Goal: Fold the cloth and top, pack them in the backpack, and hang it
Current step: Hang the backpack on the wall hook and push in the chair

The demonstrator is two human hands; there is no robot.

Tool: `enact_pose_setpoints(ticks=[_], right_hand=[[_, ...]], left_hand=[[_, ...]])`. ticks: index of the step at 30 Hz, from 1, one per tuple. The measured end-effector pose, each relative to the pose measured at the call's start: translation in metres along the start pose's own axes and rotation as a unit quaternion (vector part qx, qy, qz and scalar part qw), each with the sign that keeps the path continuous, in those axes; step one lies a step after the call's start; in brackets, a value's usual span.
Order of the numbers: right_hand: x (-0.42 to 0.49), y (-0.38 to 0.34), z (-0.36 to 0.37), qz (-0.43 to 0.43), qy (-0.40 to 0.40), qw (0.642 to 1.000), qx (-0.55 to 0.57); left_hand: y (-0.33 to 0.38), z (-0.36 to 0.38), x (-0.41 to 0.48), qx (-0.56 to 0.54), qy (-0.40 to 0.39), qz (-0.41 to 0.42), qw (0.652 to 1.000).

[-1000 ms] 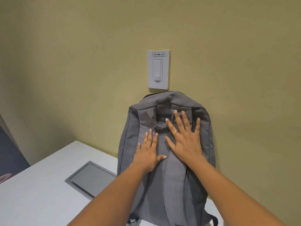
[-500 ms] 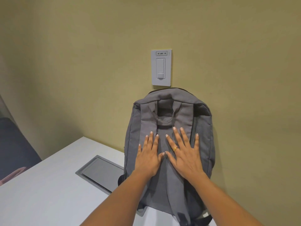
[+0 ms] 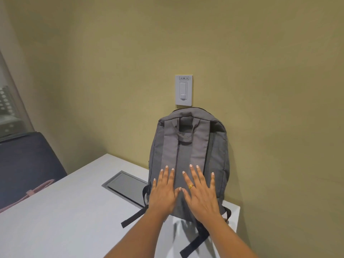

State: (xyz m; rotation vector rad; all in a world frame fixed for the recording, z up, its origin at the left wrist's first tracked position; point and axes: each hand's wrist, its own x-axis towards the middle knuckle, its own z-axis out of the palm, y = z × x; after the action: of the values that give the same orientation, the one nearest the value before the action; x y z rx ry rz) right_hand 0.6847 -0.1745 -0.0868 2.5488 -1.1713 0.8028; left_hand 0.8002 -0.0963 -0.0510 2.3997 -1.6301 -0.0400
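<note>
Both hands lie flat on the backpack [image 3: 186, 146], neither one gripping anything; the left hand [image 3: 163, 192] has its fingers straight and close together, palm pressed to the lower part of the grey back panel; the right hand [image 3: 202, 196] sits just beside it, fingers straight and fanned wider, a gold ring [image 3: 190, 186] on one finger; the two thumbs nearly meet in the middle.

The backpack stands upright against the olive wall [image 3: 270, 90], its long axis running up and down, its top pointing up toward the white wall switch [image 3: 184, 90] just above it; the strap side faces the person, with the two padded shoulder straps [image 3: 169, 146] running down the panel and the carry loop [image 3: 186, 135] lying between them near the top; its lower end is at the far right corner of the white desk [image 3: 65, 211]; whether it hangs from something behind its top or only leans there, I cannot tell.

Black webbing ends [image 3: 133, 217] trail from its bottom across the desk; a grey panel [image 3: 126, 185] is set into the desk to the left of the bag; a dark chair [image 3: 24, 164] stands beyond the desk's left edge.
</note>
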Motion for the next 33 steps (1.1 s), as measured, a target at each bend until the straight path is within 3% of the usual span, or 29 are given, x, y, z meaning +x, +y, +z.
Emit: enact_pose_setpoints(ticks=[12,21,33], right_hand=[[-0.136,-0.044,-0.086,-0.037,-0.066,0.997,0.024],[-0.258,-0.062,-0.174,-0.063,-0.207,0.975,0.056],[-0.361,-0.023,-0.257,-0.071,-0.269,0.960,0.039]], left_hand=[[0.011,0.002,-0.202,0.007,-0.047,-0.072,0.996],[0.044,-0.001,-0.352,0.009,-0.055,-0.090,0.994],[0.125,0.004,-0.449,0.001,-0.067,-0.081,0.994]])
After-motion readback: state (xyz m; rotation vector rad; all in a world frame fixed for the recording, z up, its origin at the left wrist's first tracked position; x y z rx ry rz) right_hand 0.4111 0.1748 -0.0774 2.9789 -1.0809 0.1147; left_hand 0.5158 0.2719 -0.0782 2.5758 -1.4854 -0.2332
